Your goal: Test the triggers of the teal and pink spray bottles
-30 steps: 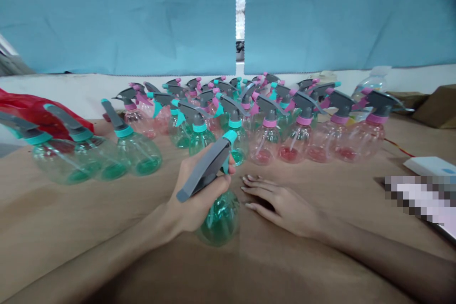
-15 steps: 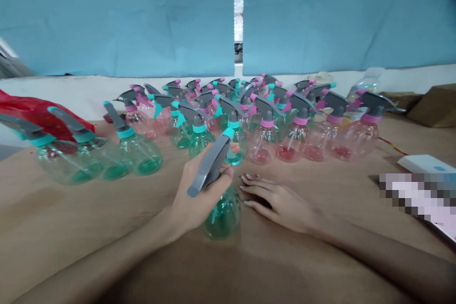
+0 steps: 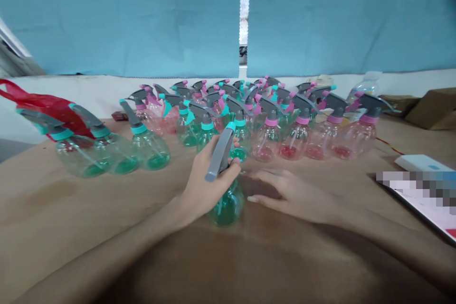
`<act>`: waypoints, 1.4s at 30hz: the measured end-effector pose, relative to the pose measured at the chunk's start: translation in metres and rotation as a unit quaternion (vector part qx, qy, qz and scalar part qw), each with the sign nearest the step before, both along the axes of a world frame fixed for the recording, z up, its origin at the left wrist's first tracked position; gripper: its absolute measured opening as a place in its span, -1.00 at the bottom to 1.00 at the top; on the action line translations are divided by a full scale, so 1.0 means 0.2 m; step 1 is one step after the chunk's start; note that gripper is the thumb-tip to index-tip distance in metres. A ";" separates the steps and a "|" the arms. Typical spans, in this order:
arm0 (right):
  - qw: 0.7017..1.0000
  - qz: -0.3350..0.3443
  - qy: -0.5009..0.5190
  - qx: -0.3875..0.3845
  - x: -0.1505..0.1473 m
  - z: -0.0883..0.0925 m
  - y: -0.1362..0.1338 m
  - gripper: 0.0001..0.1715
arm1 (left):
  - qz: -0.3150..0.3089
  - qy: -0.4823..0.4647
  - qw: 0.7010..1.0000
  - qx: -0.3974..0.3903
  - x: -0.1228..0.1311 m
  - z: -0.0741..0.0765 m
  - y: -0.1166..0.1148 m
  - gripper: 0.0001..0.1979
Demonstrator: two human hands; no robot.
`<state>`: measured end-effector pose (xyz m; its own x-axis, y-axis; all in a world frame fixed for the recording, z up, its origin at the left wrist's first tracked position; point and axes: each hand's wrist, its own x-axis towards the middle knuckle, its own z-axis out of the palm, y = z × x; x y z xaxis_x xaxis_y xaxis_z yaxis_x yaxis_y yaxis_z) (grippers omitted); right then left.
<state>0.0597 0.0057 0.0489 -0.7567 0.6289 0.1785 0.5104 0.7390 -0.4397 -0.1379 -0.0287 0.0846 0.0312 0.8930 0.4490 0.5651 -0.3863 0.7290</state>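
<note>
Left hand: the left hand [image 3: 208, 185] is wrapped around the neck of a green spray bottle [image 3: 226, 204], fingers curled tight under the grey trigger head, thumb on the near side.
Green spray bottle: upright on the brown worktop [image 3: 107, 213], about midway between the left and right edges and nearer the front edge than the other bottles; its grey trigger points up and toward the front edge.
Right hand: the right hand [image 3: 295, 194] lies palm down on the worktop just right of the bottle, fingers stretched out and close together, pointing at the bottle. Whether the fingertips touch it cannot be told through the blur.
Behind the hands: a crowded group of spray bottles [image 3: 249, 114] stands toward the back edge, green ones mostly on the left, pink bottles [image 3: 302, 140] on the right.
Left side: three green bottles [image 3: 114, 147] stand in a row near the left edge, with a red bag [image 3: 42, 104] just behind them.
Right edge: a white box [image 3: 423, 164] and, further back, a cardboard box [image 3: 432, 111].
Background: a blue curtain [image 3: 142, 19].
</note>
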 end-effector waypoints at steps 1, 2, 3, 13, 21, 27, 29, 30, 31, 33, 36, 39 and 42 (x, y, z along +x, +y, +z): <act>1.000 -0.007 -0.004 0.000 -0.01 0.03 -0.01 -0.48 | 0.004 0.014 1.000 0.005 -0.01 0.00 0.00 -0.76; 1.000 -0.013 -0.005 -0.001 -0.03 0.05 -0.03 -0.47 | 0.012 0.032 0.999 0.008 -0.03 0.00 -0.01 -0.75; 1.000 -0.017 -0.005 -0.001 -0.05 0.07 -0.04 -0.46 | 0.025 0.053 0.998 0.008 -0.05 0.01 -0.02 -0.74; 0.992 -0.067 0.030 0.106 -0.55 0.12 -0.15 -0.21 | 0.147 0.150 0.977 0.043 -0.33 -0.01 -0.09 -0.57; 0.993 -0.080 0.057 0.064 -0.83 0.11 -0.16 -0.30 | 0.181 0.143 0.972 0.042 -0.58 -0.04 -0.14 -0.32; 0.992 -0.098 0.066 0.036 -0.87 0.13 -0.06 -0.33 | 0.179 0.109 0.975 0.074 -0.74 -0.19 -0.22 -0.36; 0.992 -0.097 0.061 0.050 -0.87 0.13 -0.01 -0.33 | 0.180 0.110 0.974 0.078 -0.78 -0.24 -0.24 -0.48; 0.992 -0.098 0.055 0.058 -0.88 0.14 0.01 -0.33 | 0.179 0.113 0.974 0.076 -0.79 -0.26 -0.24 -0.54; 0.992 -0.100 0.048 0.063 -0.88 0.14 0.04 -0.32 | 0.176 0.119 0.974 0.072 -0.80 -0.28 -0.25 -0.60; 0.992 -0.106 0.038 0.064 -0.89 0.14 0.08 -0.33 | 0.169 0.136 0.974 0.064 -0.81 -0.31 -0.26 -0.69; 0.991 -0.117 0.031 0.057 -0.91 0.14 0.14 -0.37 | 0.156 0.162 0.973 0.055 -0.80 -0.33 -0.27 -0.77; 0.991 -0.123 0.028 0.046 -0.93 0.15 0.18 -0.39 | 0.141 0.176 0.973 0.046 -0.78 -0.34 -0.28 -0.80; 0.991 -0.126 0.024 0.038 -0.94 0.15 0.21 -0.38 | 0.130 0.187 0.973 0.036 -0.76 -0.34 -0.28 -0.83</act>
<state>-0.1289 0.0475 0.0791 -0.5673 0.7797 0.2652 0.6621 0.6233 -0.4161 -0.2896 -0.0841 0.0161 -0.0174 0.8594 0.5111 0.8712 -0.2378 0.4295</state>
